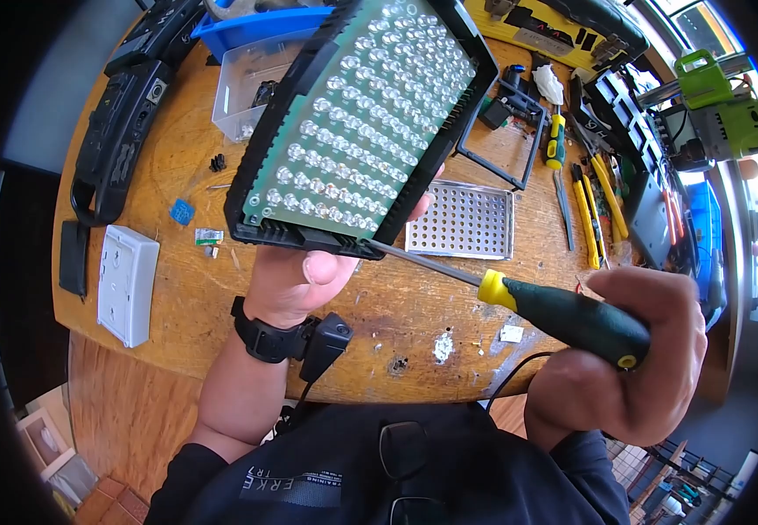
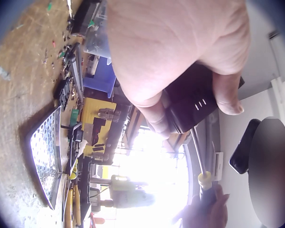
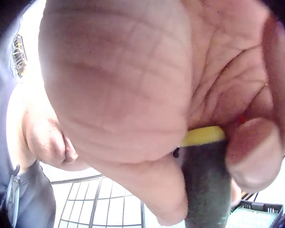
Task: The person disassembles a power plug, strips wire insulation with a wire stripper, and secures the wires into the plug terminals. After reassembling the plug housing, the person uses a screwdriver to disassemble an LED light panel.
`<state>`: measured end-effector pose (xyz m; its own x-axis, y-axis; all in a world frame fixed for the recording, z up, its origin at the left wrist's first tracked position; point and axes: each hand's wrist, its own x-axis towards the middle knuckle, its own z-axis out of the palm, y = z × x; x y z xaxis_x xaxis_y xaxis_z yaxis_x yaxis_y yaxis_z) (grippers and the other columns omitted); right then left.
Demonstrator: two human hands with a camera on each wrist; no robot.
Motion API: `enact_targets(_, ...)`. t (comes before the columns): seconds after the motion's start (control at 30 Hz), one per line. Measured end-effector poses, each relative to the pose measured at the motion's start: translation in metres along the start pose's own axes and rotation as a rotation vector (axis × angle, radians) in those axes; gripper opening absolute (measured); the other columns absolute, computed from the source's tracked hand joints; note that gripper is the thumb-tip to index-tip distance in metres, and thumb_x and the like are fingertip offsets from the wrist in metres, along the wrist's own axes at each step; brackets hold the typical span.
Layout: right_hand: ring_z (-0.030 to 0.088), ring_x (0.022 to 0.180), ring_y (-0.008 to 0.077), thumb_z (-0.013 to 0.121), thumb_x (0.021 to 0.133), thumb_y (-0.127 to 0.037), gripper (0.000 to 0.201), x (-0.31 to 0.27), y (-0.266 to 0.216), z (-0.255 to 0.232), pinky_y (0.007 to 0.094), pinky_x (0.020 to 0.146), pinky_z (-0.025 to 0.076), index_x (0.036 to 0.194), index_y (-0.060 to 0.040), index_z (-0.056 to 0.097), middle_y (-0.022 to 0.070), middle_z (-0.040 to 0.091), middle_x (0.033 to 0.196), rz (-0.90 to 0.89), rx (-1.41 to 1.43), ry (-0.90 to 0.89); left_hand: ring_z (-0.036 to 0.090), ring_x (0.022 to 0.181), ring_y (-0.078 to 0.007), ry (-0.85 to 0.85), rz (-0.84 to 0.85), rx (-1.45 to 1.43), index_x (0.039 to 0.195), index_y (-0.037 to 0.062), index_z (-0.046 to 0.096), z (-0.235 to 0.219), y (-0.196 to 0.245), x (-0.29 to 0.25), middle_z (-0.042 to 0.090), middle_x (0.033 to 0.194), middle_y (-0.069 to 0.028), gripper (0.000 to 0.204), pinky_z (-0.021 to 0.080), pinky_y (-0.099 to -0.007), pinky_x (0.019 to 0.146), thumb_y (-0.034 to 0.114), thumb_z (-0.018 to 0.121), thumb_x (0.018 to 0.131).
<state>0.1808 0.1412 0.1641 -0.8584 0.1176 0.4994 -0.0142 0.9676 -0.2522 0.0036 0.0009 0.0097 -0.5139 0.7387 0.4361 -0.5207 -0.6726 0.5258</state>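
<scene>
A black-framed LED panel (image 1: pixel 361 122), its green board covered in rows of clear LEDs, is held tilted above the bench. My left hand (image 1: pixel 304 280) grips it from below, thumb near the lower edge and fingertips showing at the right side. From the left wrist, the black housing (image 2: pixel 192 102) shows between thumb and fingers. My right hand (image 1: pixel 663 372) holds a screwdriver (image 1: pixel 576 317) with a dark green and yellow handle. Its shaft reaches the panel's lower right corner, where the tip is hidden. In the right wrist view, fingers curl round the handle (image 3: pixel 206 183).
On the wooden bench (image 1: pixel 379 324) lie a perforated metal tray (image 1: pixel 460 219), a black frame (image 1: pixel 506 144), yellow-handled tools (image 1: pixel 586 214) and a white plastic housing (image 1: pixel 127 284). A clear bin (image 1: pixel 243 92) stands behind the panel; a yellow case (image 1: pixel 562 31) is at the back.
</scene>
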Motion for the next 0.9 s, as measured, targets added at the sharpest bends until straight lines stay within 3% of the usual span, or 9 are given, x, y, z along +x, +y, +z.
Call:
enact_targets(0.1,0.048,0.05,0.0176,0.066,0.069,-0.037,0.048,0.002,0.002,-0.003,0.028,0.05,0.037,0.083,0.0065,0.053,0.011,0.052,0.064,0.023,0.161,-0.063,0.032,0.128,-0.044,0.068,-0.028,-0.037,0.139,0.0059,0.029,0.01,0.0,0.001,0.033,0.14,-0.0206,0.104,0.037,-0.0444,0.105,0.045,0.082,0.058)
enact_targets(0.13,0.045,0.049,0.0167,0.067,0.067,-0.031,0.045,0.002,0.003,-0.005,0.0279,0.049,0.035,0.084,0.0068,0.052,0.0112,0.051,0.064,0.036,0.241,-0.095,0.032,0.128,-0.0441,0.242,-0.222,0.252,0.138,0.0048,0.03,0.038,0.019,0.011,0.034,0.139,-0.0211,0.101,0.036,-0.0446,0.105,0.043,0.082,0.06)
enact_targets(0.27,0.04,0.049,0.0144,0.069,0.06,-0.014,0.04,-0.001,0.006,-0.003,0.0277,0.047,0.03,0.086,0.0066,0.048,0.0117,0.048,0.064,-0.004,0.398,-0.143,0.033,0.127,-0.0446,0.271,-0.11,0.125,0.138,0.004,0.029,0.021,0.007,0.0,0.034,0.139,-0.0219,0.102,0.035,-0.0447,0.105,0.044,0.081,0.06)
enact_targets(0.3,0.04,0.049,0.014,0.07,0.057,-0.009,0.041,-0.003,0.006,-0.002,0.0277,0.047,0.029,0.087,0.0059,0.047,0.0119,0.048,0.065,-0.071,0.394,-0.128,0.037,0.126,-0.0406,0.207,-0.075,0.057,0.137,0.0063,0.033,0.016,0.006,0.001,0.038,0.137,-0.0186,0.09,0.036,-0.0478,0.104,0.032,0.08,0.064)
enact_targets(0.33,0.041,0.049,0.0139,0.068,0.059,-0.005,0.037,-0.001,0.003,-0.002,0.0277,0.047,0.031,0.088,0.0064,0.047,0.0112,0.047,0.063,-0.056,0.388,-0.124,0.041,0.124,-0.0366,0.144,-0.04,-0.012,0.135,0.0086,0.037,0.014,0.006,0.003,0.042,0.135,-0.0152,0.08,0.036,-0.0509,0.103,0.021,0.078,0.068)
enact_targets(0.47,0.046,0.048,0.0158,0.069,0.063,-0.005,0.034,0.0,0.006,-0.001,0.0274,0.046,0.034,0.088,0.0075,0.05,0.0117,0.049,0.062,-0.067,0.365,-0.077,0.042,0.124,-0.0374,0.151,-0.015,0.011,0.135,0.0074,0.037,0.016,0.008,0.005,0.043,0.135,-0.0157,0.08,0.036,-0.0495,0.103,0.023,0.079,0.068)
enact_targets(0.57,0.053,0.051,0.0186,0.072,0.067,-0.011,0.035,0.007,0.003,-0.006,0.0274,0.048,0.039,0.089,0.0084,0.053,0.0122,0.053,0.062,-0.121,0.22,-0.18,0.041,0.124,-0.0371,0.166,-0.024,0.035,0.135,0.008,0.037,0.016,0.008,0.005,0.042,0.135,-0.0157,0.081,0.035,-0.0501,0.104,0.025,0.079,0.067)
enact_targets(0.77,0.056,0.05,0.0187,0.071,0.067,-0.041,0.049,0.002,-0.007,0.001,0.0296,0.05,0.043,0.078,0.0051,0.059,0.0079,0.054,0.053,-0.025,0.039,-0.036,0.041,0.125,-0.0367,0.169,-0.025,0.041,0.135,0.0083,0.038,0.019,0.009,0.004,0.042,0.135,-0.0151,0.081,0.034,-0.0507,0.104,0.026,0.079,0.067)
enact_targets(0.9,0.059,0.05,0.0188,0.065,0.067,-0.057,0.06,0.004,-0.005,-0.005,0.0312,0.052,0.046,0.078,0.0015,0.063,0.0049,0.059,0.057,-0.044,-0.098,-0.084,0.029,0.13,-0.0439,0.309,-0.1,0.146,0.14,0.0056,0.026,0.025,0.009,0.001,0.03,0.141,-0.021,0.106,0.033,-0.0452,0.107,0.045,0.082,0.058)
